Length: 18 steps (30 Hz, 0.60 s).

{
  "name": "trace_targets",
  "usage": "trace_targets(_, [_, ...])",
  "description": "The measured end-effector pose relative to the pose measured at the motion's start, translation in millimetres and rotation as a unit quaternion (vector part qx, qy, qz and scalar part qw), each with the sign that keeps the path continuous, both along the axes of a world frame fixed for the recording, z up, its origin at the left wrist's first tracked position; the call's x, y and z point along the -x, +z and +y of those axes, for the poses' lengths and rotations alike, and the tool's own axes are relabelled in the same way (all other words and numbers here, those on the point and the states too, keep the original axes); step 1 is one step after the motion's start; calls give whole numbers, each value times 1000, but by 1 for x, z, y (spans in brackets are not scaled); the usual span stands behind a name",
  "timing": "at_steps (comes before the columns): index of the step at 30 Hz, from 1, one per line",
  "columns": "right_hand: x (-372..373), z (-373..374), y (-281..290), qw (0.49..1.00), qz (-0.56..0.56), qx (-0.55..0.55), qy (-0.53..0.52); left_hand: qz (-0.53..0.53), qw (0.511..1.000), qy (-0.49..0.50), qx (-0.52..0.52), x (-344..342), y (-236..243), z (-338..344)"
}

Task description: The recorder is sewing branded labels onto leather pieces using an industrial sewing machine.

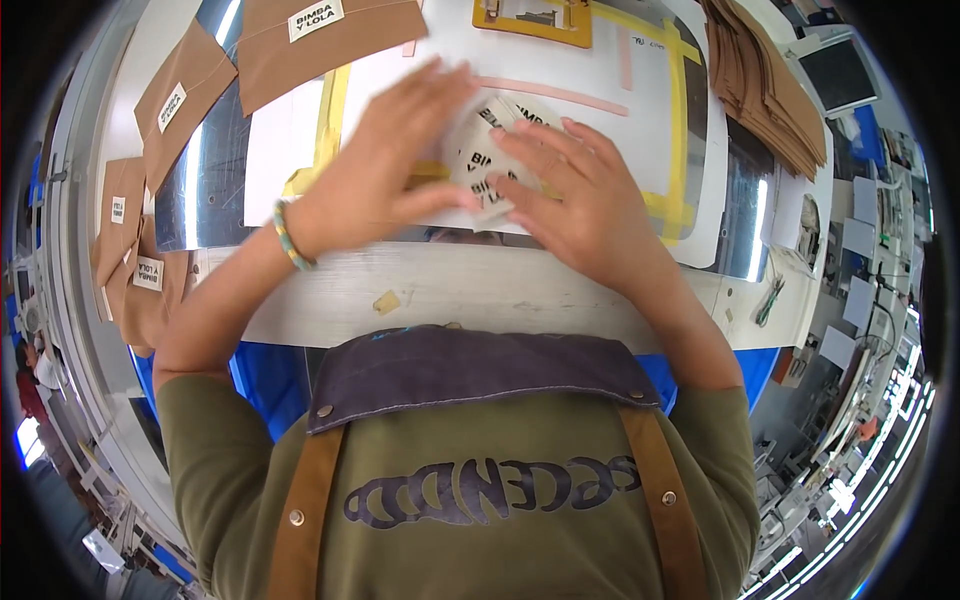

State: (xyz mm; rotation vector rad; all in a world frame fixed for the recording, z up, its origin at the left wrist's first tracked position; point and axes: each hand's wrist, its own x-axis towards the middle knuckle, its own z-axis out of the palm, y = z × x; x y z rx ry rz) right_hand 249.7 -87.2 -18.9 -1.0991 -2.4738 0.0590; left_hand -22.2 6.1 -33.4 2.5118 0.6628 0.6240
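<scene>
In the head view, my blurred left hand (400, 150) hung open, thumb near cream, black-lettered, papery labels (475, 158) over a yellow-taped white sheet (655, 120); my right hand (585, 195) covered their right side, gripping or merely pressing, I couldn't tell. Apparently I was handling labels, which called for careful fingertips.

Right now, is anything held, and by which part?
The right hand touches the right side of the white labels; its grip is unclear. The left hand looks open.
</scene>
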Motion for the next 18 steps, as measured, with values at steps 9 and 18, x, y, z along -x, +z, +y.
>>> trace_targets(9, [-27,5,18,991,32,-36,-123,19,999,-13,-30,-43,-6,-2])
trace_targets(18, [-198,36,64,889,-3,-138,-436,25,994,-101,-25,-70,-3,5])
